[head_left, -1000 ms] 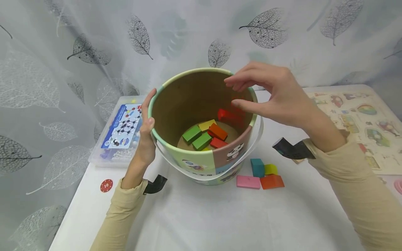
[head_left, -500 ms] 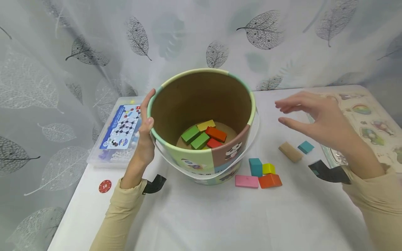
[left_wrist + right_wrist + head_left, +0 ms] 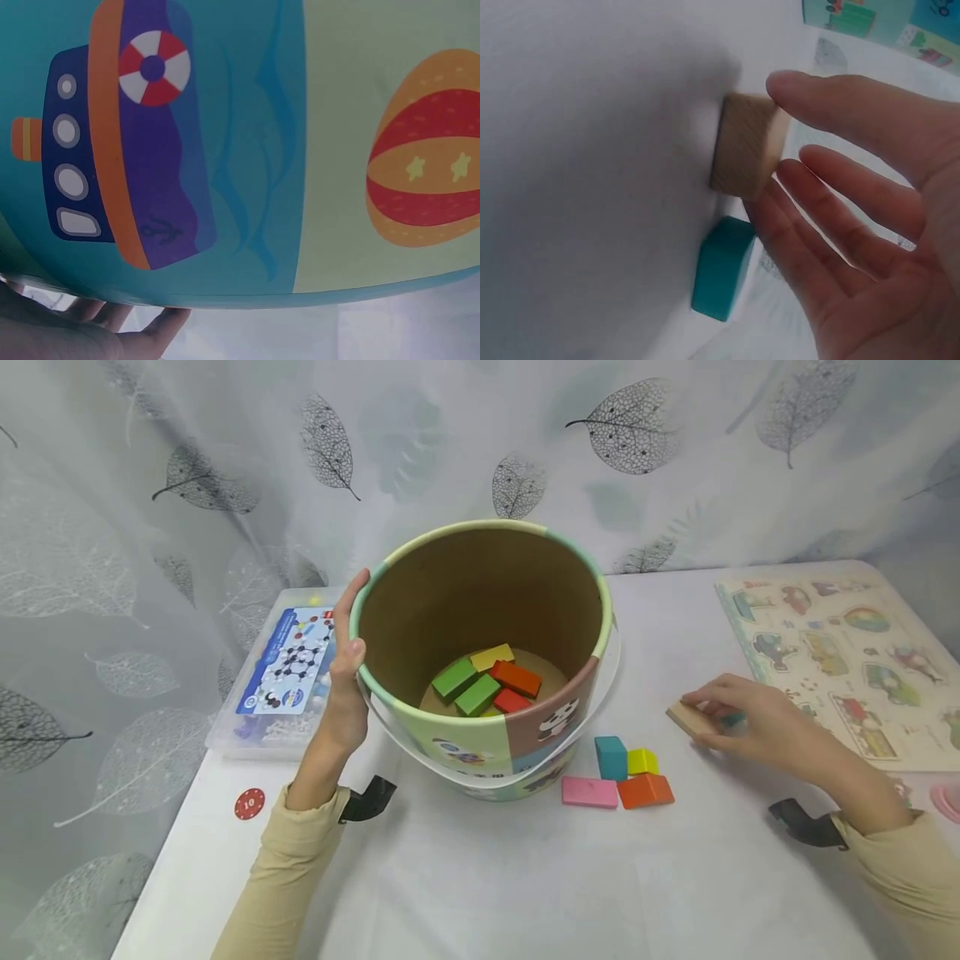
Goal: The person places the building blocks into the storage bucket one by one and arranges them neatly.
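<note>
A large cardboard bucket with a white handle stands in the middle of the table in the head view. My left hand rests against its left side, fingers stretched along the outside and thumb at the rim. In the left wrist view, fingers show at the bucket's lower edge, below a printed ship. To the right, my right hand pinches a plain wooden block low at the tabletop. The right wrist view shows thumb and fingers on either side of this wooden block, with a teal block beside it.
Several coloured blocks, including a green one, lie inside the bucket. Teal, yellow, orange and pink blocks lie in front right. A picture board lies right; a plastic case and red chip lie left.
The red block left my right hand into the bucket. That hand moved right and down to the table and took hold of the wooden block. My left hand stayed at the bucket.
</note>
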The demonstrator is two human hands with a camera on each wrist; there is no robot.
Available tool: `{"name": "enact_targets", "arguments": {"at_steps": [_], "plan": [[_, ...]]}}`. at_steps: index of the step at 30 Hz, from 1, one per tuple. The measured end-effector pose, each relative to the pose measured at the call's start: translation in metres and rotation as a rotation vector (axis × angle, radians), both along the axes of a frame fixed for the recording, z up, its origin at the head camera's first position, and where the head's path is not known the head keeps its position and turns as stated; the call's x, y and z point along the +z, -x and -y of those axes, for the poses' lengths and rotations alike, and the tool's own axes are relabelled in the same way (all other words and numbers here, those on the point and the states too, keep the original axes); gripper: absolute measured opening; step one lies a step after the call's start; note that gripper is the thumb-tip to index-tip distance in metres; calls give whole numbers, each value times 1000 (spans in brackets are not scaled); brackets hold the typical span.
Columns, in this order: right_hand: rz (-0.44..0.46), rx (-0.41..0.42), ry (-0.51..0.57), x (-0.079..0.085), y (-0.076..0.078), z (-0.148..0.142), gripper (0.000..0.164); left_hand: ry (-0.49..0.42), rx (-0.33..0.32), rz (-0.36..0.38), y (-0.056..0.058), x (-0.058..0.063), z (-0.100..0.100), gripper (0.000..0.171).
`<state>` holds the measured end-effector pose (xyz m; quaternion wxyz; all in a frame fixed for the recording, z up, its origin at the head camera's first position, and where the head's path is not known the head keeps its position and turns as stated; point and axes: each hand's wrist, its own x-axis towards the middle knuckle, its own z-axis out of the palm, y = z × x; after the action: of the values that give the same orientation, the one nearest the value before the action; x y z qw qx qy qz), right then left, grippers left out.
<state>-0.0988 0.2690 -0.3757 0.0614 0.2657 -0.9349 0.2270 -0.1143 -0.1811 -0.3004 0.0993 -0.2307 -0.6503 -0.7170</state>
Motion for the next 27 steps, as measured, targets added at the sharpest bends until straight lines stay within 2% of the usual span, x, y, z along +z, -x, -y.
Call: {"name": "enact_targets", "arguments": {"at_steps": [3,6,12,15,19,23,27], "plan": [[-7,21,32,-3,4,5,52,0,6,2,-1,1,0,83],[25,16,36,-5,7,8,51,-9,-5,3,-1,1,0,83],[74,7,-45,-3,10,10,51,-23,-10,-3,0,1,0,83],[77,19,-69,-1,8,8,47,-22,-7,-8,-2,2,1,82],[43,27,-44,5,9,4,44,-18,-11,-10,-3,3,1,81],[-30,-16,32,30,15,2,50,-15,-5,-7,-1,2,-1,81],[-159,-51,138,75,25,13,59,-8,10,-9,0,1,0,82]]}}
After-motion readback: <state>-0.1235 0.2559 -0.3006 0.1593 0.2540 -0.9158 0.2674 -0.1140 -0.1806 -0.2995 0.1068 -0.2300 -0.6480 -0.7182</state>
